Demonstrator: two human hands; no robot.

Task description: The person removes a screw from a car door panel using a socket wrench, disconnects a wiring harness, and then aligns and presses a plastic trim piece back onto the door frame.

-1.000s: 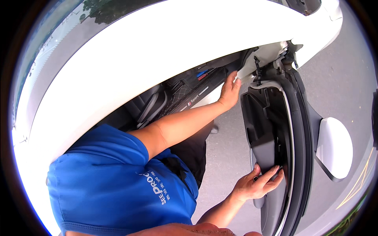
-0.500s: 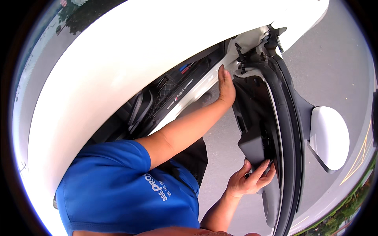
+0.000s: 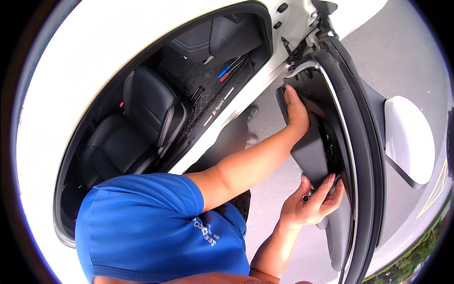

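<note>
A white car's door stands open on my right, with its dark grey inner door panel facing me. On the front part of this panel lies my left hand, fingers stretched out along the surface. Lower down, my right hand grips the panel's armrest, thumb on the near side and fingers over the top. A dark ring shows on one right finger. Between the panel and the door's edge, a black recess is partly visible. The left palm is hidden.
Left of me, the doorway shows a black seat. Blue-handled and red-handled screwdrivers lie on the car floor near the sill. A white side mirror juts from the door's outer side. Grey pavement lies below.
My left hand has moved right, from the panel's near edge onto its surface. My right hand keeps its grip on the armrest. The view has shifted, showing more of the car's interior.
</note>
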